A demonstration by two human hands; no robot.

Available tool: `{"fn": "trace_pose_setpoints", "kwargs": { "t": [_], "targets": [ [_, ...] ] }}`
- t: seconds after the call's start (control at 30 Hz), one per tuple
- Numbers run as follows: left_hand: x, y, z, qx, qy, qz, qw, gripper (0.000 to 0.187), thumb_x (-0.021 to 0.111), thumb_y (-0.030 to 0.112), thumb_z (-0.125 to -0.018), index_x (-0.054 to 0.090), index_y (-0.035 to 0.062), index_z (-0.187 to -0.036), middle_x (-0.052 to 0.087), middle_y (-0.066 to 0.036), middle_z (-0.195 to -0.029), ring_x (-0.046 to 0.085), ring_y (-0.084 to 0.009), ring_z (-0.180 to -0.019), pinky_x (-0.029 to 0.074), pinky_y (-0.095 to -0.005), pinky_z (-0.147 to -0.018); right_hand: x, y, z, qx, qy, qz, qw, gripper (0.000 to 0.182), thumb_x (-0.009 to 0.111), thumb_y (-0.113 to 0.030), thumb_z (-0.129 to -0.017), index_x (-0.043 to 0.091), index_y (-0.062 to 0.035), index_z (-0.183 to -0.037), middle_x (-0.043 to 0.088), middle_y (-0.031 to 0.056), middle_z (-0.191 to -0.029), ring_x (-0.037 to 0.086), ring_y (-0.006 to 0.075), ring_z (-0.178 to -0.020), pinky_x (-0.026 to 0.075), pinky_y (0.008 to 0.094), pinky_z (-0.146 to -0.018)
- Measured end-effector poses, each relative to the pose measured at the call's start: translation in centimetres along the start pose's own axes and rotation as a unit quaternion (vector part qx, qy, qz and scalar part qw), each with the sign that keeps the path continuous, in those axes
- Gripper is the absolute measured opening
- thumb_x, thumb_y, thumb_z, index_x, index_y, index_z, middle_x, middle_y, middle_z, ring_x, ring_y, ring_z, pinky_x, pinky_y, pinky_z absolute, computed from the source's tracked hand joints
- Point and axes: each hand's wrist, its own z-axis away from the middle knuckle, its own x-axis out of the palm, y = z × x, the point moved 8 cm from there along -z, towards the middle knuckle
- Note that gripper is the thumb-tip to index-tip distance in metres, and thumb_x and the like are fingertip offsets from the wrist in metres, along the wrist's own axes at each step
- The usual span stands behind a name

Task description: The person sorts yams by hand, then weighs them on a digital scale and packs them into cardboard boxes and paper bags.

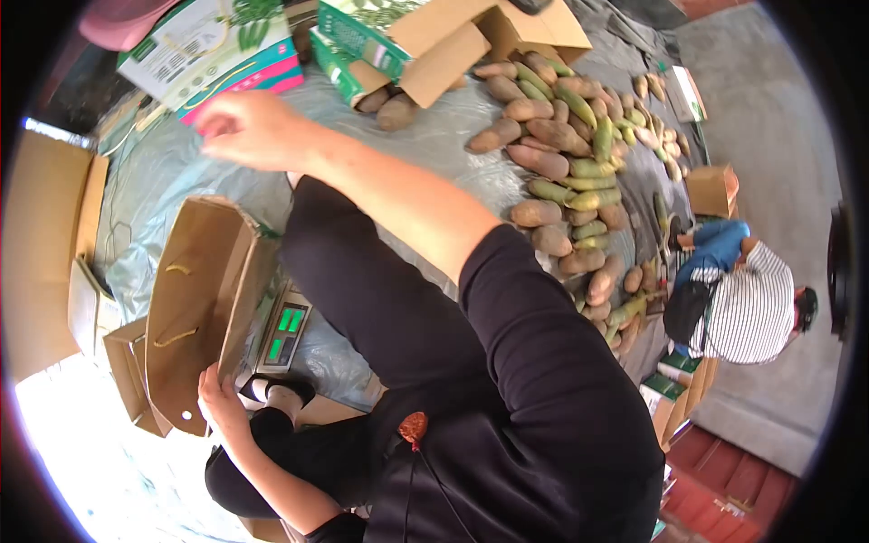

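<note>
A brown cardboard box (204, 317) with yellow cord handles stands open at the left, beside a scale (285, 330) with green lit digits. Fingers of my left hand (222, 403) are closed over the lower edge of this box. Higher up, my right hand (244, 131) is held with its fingers curled in, in front of a printed green, white and pink box (213, 59). Whether anything sits in those curled fingers I cannot make out. The inside of the cord-handled box shows only in part.
Brown and green long root vegetables (552, 136) lie piled on the sheeted ground. An open green box (362, 54) holds similar ones. Another person (742, 303) in a striped shirt bends at the right, near several cartons (674, 389). Clear plastic sheet (335, 109) covers the floor.
</note>
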Motion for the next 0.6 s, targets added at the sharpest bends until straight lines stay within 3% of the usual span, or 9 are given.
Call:
{"fn": "trace_pose_setpoints", "kwargs": {
  "t": [0.07,0.17,0.2,0.27,0.3,0.33,0.4,0.47,0.6],
  "targets": [
    [0.3,-0.2,0.1,0.008,-0.007,-0.008,1.0,0.028,0.053,-0.007,-0.074,0.059,-0.0015,-0.101,0.058,-0.019,-0.09,0.057,-0.038,-0.086,0.045,-0.0418,-0.075,-5.0,5.9,5.4,0.106,0.105,0.047,0.988,0.032,0.066,-0.022,-0.072,0.063,-0.006,-0.099,0.067,0.0109,-0.091,0.065,0.0238,-0.084,0.05,0.0341,-0.072],
    [0.5,-1.1,0.2,0.005,0.007,-0.022,1.0,0.029,0.054,-0.005,-0.075,0.057,-0.0021,-0.103,0.059,-0.019,-0.093,0.057,-0.0369,-0.088,0.045,-0.0412,-0.076,-9.3,16.7,17.0,0.185,0.11,0.142,0.966,0.025,0.064,-0.016,-0.072,0.063,-0.0064,-0.094,0.064,0.013,-0.091,0.062,0.0279,-0.087,0.05,0.0384,-0.074],
    [0.6,-1.3,0.2,0.01,0.001,-0.026,1.0,0.029,0.054,-0.005,-0.075,0.057,-0.0021,-0.103,0.059,-0.019,-0.093,0.057,-0.0369,-0.088,0.045,-0.0412,-0.076,-10.2,19.8,21.9,0.229,0.104,0.199,0.947,0.021,0.064,-0.015,-0.075,0.061,-0.0028,-0.092,0.065,0.0135,-0.083,0.063,0.0258,-0.079,0.049,0.0353,-0.07],
    [0.7,-1.8,0.2,0.016,0.005,-0.034,0.999,0.029,0.054,-0.004,-0.076,0.057,-0.0022,-0.104,0.059,-0.019,-0.095,0.058,-0.0369,-0.088,0.045,-0.0406,-0.077,-11.3,23.1,31.6,0.332,0.038,0.28,0.9,0.019,0.059,-0.018,-0.076,0.062,-0.0014,-0.085,0.063,0.0202,-0.084,0.06,0.0368,-0.082,0.048,0.0435,-0.071],
    [0.8,-2.0,0.1,0.019,-0.002,-0.038,0.999,0.029,0.055,-0.001,-0.077,0.057,-0.002,-0.106,0.06,-0.019,-0.096,0.058,-0.037,-0.089,0.045,-0.0404,-0.079,-11.6,25.1,36.6,0.374,0.014,0.293,0.88,0.02,0.057,-0.019,-0.075,0.063,-0.0011,-0.083,0.062,0.0213,-0.084,0.06,0.0381,-0.082,0.047,0.045,-0.073],
    [0.9,-2.1,0.2,0.022,-0.009,-0.042,0.999,0.029,0.055,-0.001,-0.077,0.057,-0.002,-0.106,0.06,-0.019,-0.096,0.058,-0.037,-0.089,0.045,-0.0404,-0.079,-11.0,28.6,41.9,0.392,-0.088,0.359,0.842,0.02,0.056,-0.016,-0.073,0.063,-0.0007,-0.084,0.062,0.0215,-0.086,0.059,0.0379,-0.085,0.047,0.0455,-0.076],
    [1.0,-2.5,0.1,0.021,-0.004,-0.052,0.998,0.029,0.055,0.001,-0.078,0.057,-0.0018,-0.107,0.06,-0.02,-0.097,0.058,-0.0374,-0.09,0.045,-0.041,-0.08,-11.6,29.9,50.2,0.473,-0.116,0.354,0.799,0.02,0.056,-0.014,-0.072,0.064,-0.0014,-0.084,0.062,0.0209,-0.088,0.059,0.0369,-0.087,0.048,0.0452,-0.077],
    [1.2,-2.9,0.1,0.017,-0.01,-0.06,0.998,0.03,0.056,0.003,-0.08,0.056,-0.0016,-0.109,0.06,-0.02,-0.1,0.058,-0.0376,-0.092,0.045,-0.0413,-0.081,-13.3,30.0,56.2,0.535,-0.053,0.348,0.768,0.021,0.058,-0.017,-0.071,0.064,-0.0031,-0.086,0.062,0.0196,-0.091,0.059,0.0363,-0.09,0.047,0.044,-0.079],
    [1.1,-3.5,0.2,0.022,0.014,-0.096,0.995,0.031,0.056,0.006,-0.082,0.056,-0.0019,-0.112,0.061,-0.021,-0.103,0.058,-0.0373,-0.093,0.045,-0.0409,-0.082,-17.4,26.6,58.6,0.554,-0.016,0.375,0.743,0.018,0.061,-0.019,-0.073,0.064,-0.006,-0.085,0.064,0.0137,-0.083,0.061,0.0316,-0.087,0.048,0.0433,-0.076]
  ]
}}
